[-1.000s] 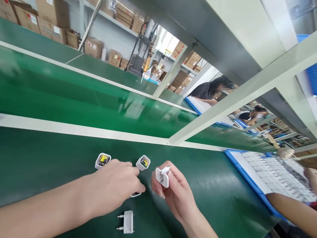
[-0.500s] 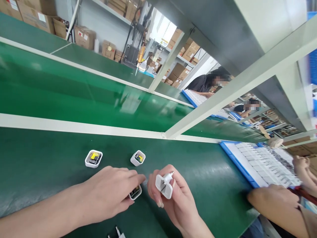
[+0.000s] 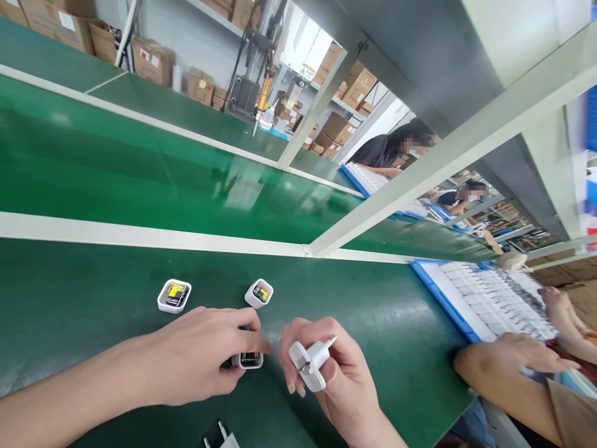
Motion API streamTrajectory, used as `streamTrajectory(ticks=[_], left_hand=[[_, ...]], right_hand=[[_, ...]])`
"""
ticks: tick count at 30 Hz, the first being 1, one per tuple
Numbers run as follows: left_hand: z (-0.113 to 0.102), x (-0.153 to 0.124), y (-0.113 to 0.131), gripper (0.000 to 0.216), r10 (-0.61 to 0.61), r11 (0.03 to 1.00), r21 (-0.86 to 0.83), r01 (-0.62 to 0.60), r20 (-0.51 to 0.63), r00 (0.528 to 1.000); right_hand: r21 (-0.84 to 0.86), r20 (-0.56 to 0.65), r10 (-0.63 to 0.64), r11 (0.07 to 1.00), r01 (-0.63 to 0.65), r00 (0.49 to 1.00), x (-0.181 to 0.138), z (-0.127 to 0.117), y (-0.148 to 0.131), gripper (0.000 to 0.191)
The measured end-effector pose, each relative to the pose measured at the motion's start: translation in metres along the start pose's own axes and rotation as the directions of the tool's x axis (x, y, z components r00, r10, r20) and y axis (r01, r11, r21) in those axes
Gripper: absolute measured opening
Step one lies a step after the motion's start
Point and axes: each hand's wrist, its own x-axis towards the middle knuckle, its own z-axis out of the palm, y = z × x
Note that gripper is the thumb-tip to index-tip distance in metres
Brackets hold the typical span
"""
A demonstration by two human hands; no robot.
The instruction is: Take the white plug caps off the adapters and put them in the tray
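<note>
My left hand (image 3: 205, 354) is closed round a white charger housing (image 3: 250, 359) with dark electronic parts inside; part of the housing hides under the fingers. In my right hand (image 3: 340, 373) a white plug cover (image 3: 308, 364) with metal-tipped pins is pinched between thumb and fingers, its inner side facing up. The two pieces are apart. Beyond the left hand, two more open housings rest on the green table: one at left (image 3: 174, 295) and one nearer the middle (image 3: 259, 293), each showing yellow and black parts. Another pinned plug cover (image 3: 226, 438) is cut off by the lower edge.
At right stands a blue tray (image 3: 438, 295) of white plug pieces in rows. A co-worker's arm (image 3: 504, 367) reaches beside it. A pale metal rail (image 3: 140, 236) and slanted post (image 3: 401, 180) cross behind the table. Cardboard boxes (image 3: 152, 61) line the far side.
The plug cover in my right hand has turned slightly and sits a little lower. My left hand has shifted slightly left with the housing. The co-worker's arm at right has moved.
</note>
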Motion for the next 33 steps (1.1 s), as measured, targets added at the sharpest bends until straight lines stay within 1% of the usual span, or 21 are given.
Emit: streamTrajectory(ticks=[3,5,8,10,12,15,17,19,21,24,26,28,33], left_hand=[[0.001,0.001,-0.001,0.043,-0.005,1.000,-0.008,0.005,0.000,1.000],[0.002,0.001,-0.002,0.045,-0.012,1.000,-0.011,0.012,-0.003,1.000],[0.004,0.002,-0.002,0.042,-0.017,1.000,-0.026,0.016,-0.022,1.000],[0.004,0.001,-0.002,0.037,-0.019,0.999,-0.029,0.018,-0.030,0.999],[0.003,0.001,-0.002,0.034,-0.022,0.999,-0.033,0.022,-0.014,1.000],[0.002,0.001,-0.001,0.040,-0.033,0.998,-0.046,0.033,0.013,0.999],[0.004,0.001,-0.002,0.042,-0.038,0.998,-0.050,0.038,0.013,0.999],[0.005,0.002,-0.004,0.040,-0.039,0.998,-0.047,0.039,-0.001,0.999],[0.005,0.003,-0.004,0.040,-0.038,0.998,-0.046,0.037,-0.014,0.999],[0.002,0.002,-0.003,0.039,-0.025,0.999,-0.045,0.024,-0.007,1.000],[0.001,0.001,-0.003,0.035,-0.012,0.999,-0.047,0.011,-0.008,1.000],[0.001,0.001,-0.004,0.034,0.000,0.998,-0.057,-0.002,-0.031,1.000],[0.006,0.001,-0.008,0.036,0.012,0.998,-0.062,-0.016,-0.070,0.997]], right_hand=[[0.066,-0.011,0.020,0.998,-0.020,1.000,0.001,0.004,-0.001,0.030],[0.188,-0.019,0.078,0.979,-0.073,0.997,0.002,0.008,-0.002,0.032],[0.391,-0.024,0.208,0.902,-0.183,0.978,0.006,0.015,-0.006,0.039],[0.478,-0.028,0.254,0.853,-0.210,0.967,0.008,0.019,-0.008,0.044],[0.533,-0.025,0.260,0.820,-0.207,0.965,0.009,0.021,-0.009,0.046],[0.565,-0.003,0.239,0.801,-0.196,0.971,0.011,0.023,-0.008,0.044],[0.537,-0.035,0.226,0.826,-0.172,0.973,0.012,0.023,-0.006,0.041],[0.472,-0.099,0.183,0.874,-0.115,0.978,0.012,0.023,-0.002,0.036],[0.378,-0.145,0.107,0.925,-0.045,0.984,0.010,0.021,0.002,0.030],[0.180,-0.166,-0.002,0.983,0.032,0.986,0.006,0.018,0.007,0.022],[0.045,-0.161,-0.058,0.997,0.066,0.985,0.004,0.018,0.008,0.016],[-0.049,-0.153,-0.101,0.994,0.095,0.983,0.002,0.019,0.006,0.014],[-0.143,-0.156,-0.161,0.980,0.139,0.975,0.002,0.021,0.000,0.017]])
